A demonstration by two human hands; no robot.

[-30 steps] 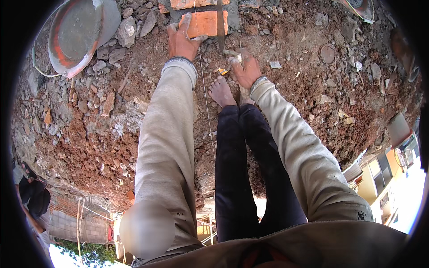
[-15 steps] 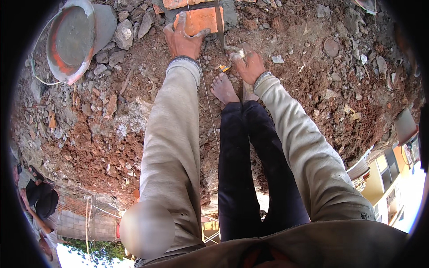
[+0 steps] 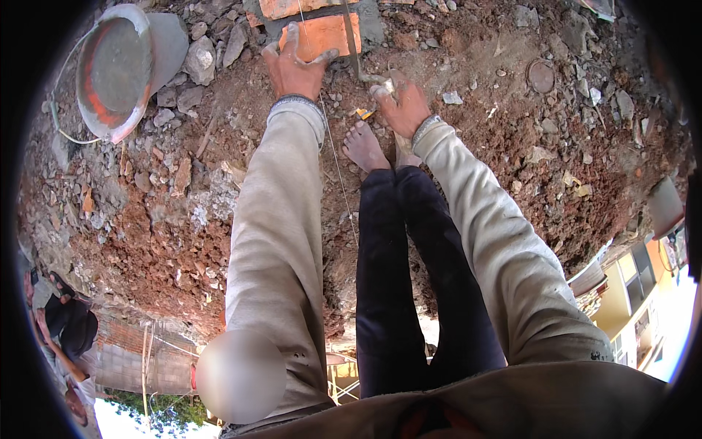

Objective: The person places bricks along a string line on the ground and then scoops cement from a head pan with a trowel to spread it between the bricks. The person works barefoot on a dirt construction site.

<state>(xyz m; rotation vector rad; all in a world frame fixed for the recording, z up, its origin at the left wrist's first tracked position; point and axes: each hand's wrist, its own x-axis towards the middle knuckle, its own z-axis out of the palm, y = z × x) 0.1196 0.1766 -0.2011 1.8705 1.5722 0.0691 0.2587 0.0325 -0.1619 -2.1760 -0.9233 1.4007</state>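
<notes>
Left hand: the left hand [image 3: 296, 69] spreads its thumb and fingers about the near left part of the orange brick [image 3: 333, 36]; grip spread, holding the brick.
Orange brick: far centre, just on the near side of a second brick [image 3: 289, 7], with grey mortar [image 3: 371, 28] at its right.
Right hand: the right hand [image 3: 402, 102] lies nearer and farther right; grip narrow, closed on the handle of the trowel [image 3: 349, 33].
Trowel: blade pointing far, across the brick's right part; contact with it cannot be told.
String: a thin white string [image 3: 333, 143] runs from far to near, passing over the brick and by the left wrist.
Bucket: far left, the bucket [image 3: 172, 45] tilts and contains grey paste [image 3: 121, 69]; pale stones [image 3: 199, 60] lie just right of it.
Ground: reddish soil [image 3: 146, 241]; a bare foot [image 3: 365, 148] stands near the right hand.
</notes>
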